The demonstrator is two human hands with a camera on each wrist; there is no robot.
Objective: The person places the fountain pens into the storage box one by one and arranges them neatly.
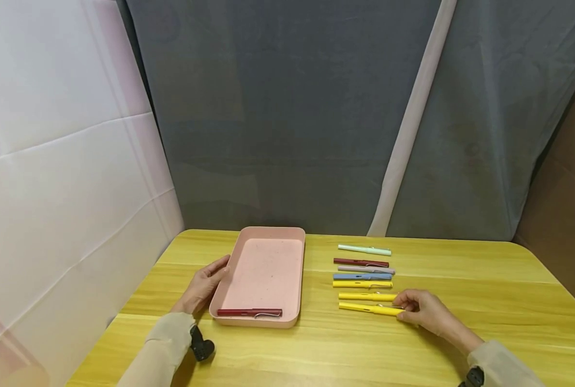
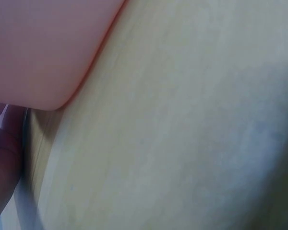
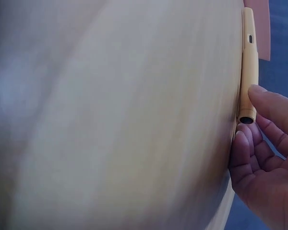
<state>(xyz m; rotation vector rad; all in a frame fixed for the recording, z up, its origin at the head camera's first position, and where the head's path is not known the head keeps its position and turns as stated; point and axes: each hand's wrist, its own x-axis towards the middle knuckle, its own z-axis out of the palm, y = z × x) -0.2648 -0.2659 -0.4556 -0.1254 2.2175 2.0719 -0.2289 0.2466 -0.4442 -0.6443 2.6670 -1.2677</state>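
Observation:
My right hand (image 1: 425, 312) pinches the clip end of the nearest yellow pen (image 1: 367, 308) between thumb and fingers. In the right wrist view, the thumb lies along the side of this yellow pen (image 3: 249, 62), whose round dark end faces the palm. At the left, my left hand (image 1: 204, 285) rests against the outer left side of a pink rectangular tray (image 1: 297, 279), its fingertips at the rim. The left wrist view has the tray's pink wall (image 2: 48, 52) and part of the hand beside its corner. A dark red pen (image 1: 249, 312) lies inside along the tray's near edge.
Beyond the held pen, a second yellow pen (image 1: 365, 296) and a third yellow pen (image 1: 360, 284) lie roughly parallel. Farther back are a blue pen (image 1: 360, 277), a pale lilac pen (image 1: 365, 269), a dark red pen (image 1: 357, 262) and a mint pen (image 1: 362, 249). A grey curtain (image 1: 287, 118) hangs behind the wooden table (image 1: 510, 301).

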